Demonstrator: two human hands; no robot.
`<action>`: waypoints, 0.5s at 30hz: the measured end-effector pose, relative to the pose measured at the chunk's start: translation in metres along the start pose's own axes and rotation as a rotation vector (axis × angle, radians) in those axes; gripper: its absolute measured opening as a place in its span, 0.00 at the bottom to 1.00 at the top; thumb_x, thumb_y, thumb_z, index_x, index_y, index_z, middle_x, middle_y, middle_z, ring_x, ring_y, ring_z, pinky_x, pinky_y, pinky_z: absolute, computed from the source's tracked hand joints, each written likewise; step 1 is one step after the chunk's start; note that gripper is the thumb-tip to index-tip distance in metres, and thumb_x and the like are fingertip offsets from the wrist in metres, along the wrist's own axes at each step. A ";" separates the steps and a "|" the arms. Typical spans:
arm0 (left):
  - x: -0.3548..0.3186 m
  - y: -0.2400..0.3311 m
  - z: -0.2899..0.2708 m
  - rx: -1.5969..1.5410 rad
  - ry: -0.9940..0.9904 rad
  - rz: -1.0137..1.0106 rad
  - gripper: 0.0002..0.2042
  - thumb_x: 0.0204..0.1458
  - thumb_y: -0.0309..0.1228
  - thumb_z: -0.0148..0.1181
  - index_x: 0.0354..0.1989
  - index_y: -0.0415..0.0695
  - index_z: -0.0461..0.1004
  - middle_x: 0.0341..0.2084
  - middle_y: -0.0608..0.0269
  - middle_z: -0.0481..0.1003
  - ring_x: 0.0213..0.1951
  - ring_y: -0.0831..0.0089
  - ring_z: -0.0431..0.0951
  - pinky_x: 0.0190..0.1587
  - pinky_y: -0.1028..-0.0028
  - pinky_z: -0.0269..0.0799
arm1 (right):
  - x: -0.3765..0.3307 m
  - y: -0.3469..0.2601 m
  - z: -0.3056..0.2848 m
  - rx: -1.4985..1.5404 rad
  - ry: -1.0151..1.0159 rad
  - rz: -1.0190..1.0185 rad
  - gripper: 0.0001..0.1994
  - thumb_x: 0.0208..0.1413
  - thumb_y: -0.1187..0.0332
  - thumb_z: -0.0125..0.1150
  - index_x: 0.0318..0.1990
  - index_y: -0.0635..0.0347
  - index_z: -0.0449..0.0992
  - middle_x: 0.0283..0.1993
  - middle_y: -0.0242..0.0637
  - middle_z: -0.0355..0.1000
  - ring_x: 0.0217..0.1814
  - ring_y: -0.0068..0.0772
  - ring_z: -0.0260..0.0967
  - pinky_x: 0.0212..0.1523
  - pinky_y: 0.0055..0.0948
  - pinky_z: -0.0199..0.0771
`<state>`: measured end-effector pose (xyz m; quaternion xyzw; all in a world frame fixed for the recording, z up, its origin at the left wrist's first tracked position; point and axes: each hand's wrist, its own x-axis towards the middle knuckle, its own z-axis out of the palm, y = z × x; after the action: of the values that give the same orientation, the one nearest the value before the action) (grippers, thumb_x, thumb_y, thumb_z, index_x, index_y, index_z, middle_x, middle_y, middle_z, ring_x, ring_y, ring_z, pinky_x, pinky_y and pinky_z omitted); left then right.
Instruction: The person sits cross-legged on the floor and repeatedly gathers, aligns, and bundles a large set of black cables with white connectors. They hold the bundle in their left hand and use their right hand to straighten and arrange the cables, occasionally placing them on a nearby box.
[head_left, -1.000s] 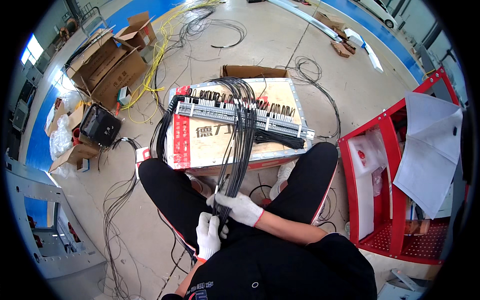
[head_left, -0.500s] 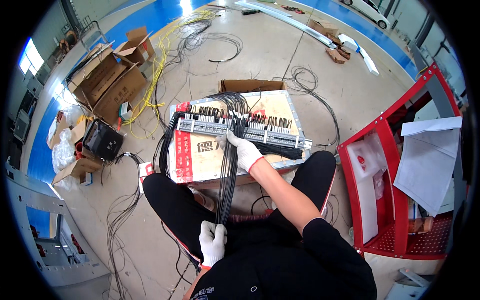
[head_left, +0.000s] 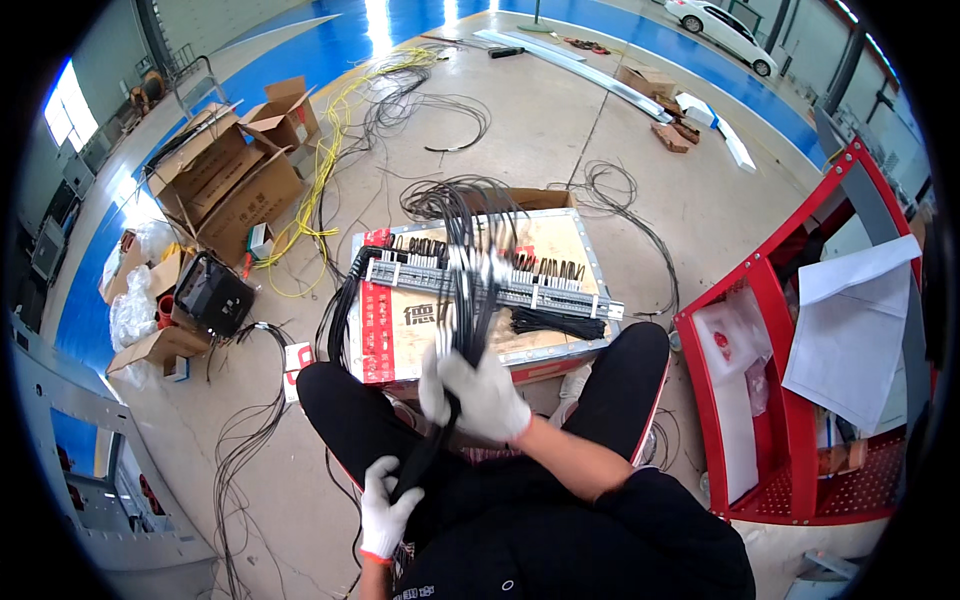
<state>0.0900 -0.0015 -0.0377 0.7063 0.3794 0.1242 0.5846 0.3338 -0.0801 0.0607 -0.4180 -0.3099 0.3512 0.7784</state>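
Both my hands wear white knit gloves. My right hand (head_left: 484,398), over my lap at the box's near edge, is closed round a bundle of black wires (head_left: 462,318). My left hand (head_left: 386,512), lower and to the left, grips the same bundle farther down by my thigh. The wires run up over a grey terminal block strip (head_left: 400,276) and loop beyond it; pale tube-like ends show among them, blurred by motion. The strip lies across a wooden box (head_left: 385,355) with red tape. Short black wires with white sleeves stand along its far side.
Another black wire bundle (head_left: 343,310) hangs off the box's left side. Open cardboard boxes (head_left: 235,195), yellow cable (head_left: 322,165) and a black case (head_left: 210,292) lie to the left. A red metal frame (head_left: 790,400) with papers (head_left: 850,330) stands at right. Loose wires (head_left: 250,420) trail across the floor.
My right hand has come down from the terminal strip toward my lap, drawing the wires nearer. My left hand has shifted lower and left. Beyond the strip, the wires now spread in wider loops.
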 end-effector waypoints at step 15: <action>0.030 0.025 0.050 -0.512 -0.731 -0.487 0.18 0.67 0.46 0.46 0.41 0.43 0.70 0.17 0.74 0.61 0.15 0.84 0.54 0.17 0.80 0.48 | -0.072 0.108 -0.072 0.101 0.044 0.612 0.19 0.68 0.60 0.48 0.58 0.65 0.71 0.50 0.38 0.77 0.47 0.30 0.75 0.51 0.28 0.74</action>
<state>0.1511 -0.0187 -0.0366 0.4286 0.2612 -0.1820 0.8455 0.3180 -0.1257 -0.0802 -0.4603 -0.1349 0.5752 0.6626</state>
